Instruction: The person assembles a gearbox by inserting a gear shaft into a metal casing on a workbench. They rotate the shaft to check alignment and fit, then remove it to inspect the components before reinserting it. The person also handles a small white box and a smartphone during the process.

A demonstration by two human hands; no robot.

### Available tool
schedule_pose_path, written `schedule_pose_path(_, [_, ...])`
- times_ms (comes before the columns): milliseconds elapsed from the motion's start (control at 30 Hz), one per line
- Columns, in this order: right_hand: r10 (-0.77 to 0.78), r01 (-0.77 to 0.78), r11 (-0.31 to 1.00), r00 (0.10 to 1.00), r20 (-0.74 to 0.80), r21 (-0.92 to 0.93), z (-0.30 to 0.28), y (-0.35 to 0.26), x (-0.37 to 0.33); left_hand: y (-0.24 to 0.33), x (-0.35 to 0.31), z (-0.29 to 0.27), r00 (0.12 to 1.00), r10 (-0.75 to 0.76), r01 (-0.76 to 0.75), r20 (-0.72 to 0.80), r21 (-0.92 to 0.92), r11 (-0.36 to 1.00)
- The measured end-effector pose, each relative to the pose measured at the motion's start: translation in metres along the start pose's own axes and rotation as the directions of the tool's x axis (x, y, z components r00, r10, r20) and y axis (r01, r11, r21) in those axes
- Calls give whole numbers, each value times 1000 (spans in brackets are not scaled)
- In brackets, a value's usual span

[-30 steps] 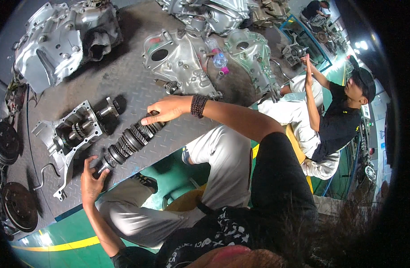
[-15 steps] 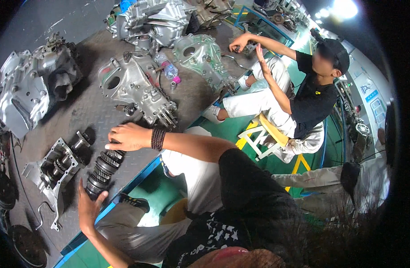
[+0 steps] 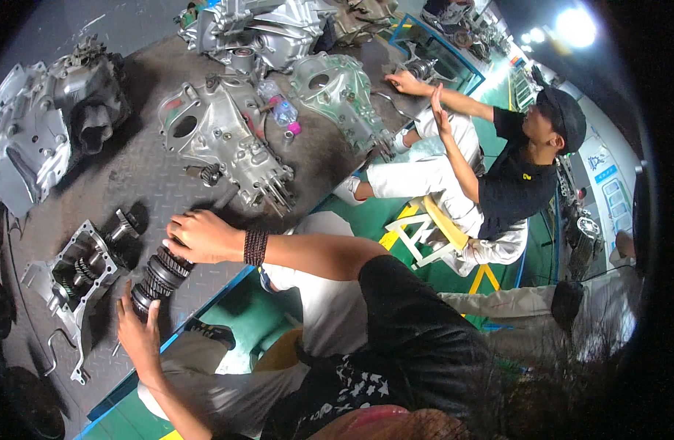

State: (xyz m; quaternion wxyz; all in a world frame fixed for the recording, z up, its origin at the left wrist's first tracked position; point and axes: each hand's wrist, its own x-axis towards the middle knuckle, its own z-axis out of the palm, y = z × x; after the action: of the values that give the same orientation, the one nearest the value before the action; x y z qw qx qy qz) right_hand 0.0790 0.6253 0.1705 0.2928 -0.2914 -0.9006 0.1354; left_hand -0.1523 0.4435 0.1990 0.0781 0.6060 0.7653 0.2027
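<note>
I have the steel bench [image 3: 143,172] widest across my view, its blue-trimmed near edge slanting up to the right. Beyond that edge a co-worker [image 3: 517,187] in black and white sits, one arm reaching over the bench. A big silver gearbox case [image 3: 29,139] stands toward the far edge at the left. A bare metal housing [image 3: 231,136] lies mid-bench, with a green-tinted housing [image 3: 341,95] to its right, reaching the near edge. An open casing [image 3: 67,321] lies toward the left end.

Between that casing and the near edge I find the gear shaft [image 3: 161,275], lying aslant. The right hand [image 3: 209,238] has its fingers curled over the shaft's upper end, gripping it. The left hand [image 3: 139,337] spreads thumb and fingers around the lower end; I can't tell whether they press. A pink-capped bottle [image 3: 283,112] lies between the two housings.
</note>
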Motion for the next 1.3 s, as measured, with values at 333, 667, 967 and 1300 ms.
schedule_pose_path(333, [-57,55,998,997,-57,-39,4,-4,-5,8,9,-4,999,29,-29,17,-31,999])
schedule_pose_path(667, [-50,49,998,999,-4,-27,4,-5,1,20,10,-17,1000,10,-10,-1,-131,991])
schedule_pose_path(967, [-81,88,991,994,75,-105,3,-3,11,12,13,-11,998,50,-51,-30,-42,998])
schedule_pose_path(1300, [-44,44,999,998,-40,-7,-9,-24,-5,12,9,-17,999,22,-21,27,-38,999])
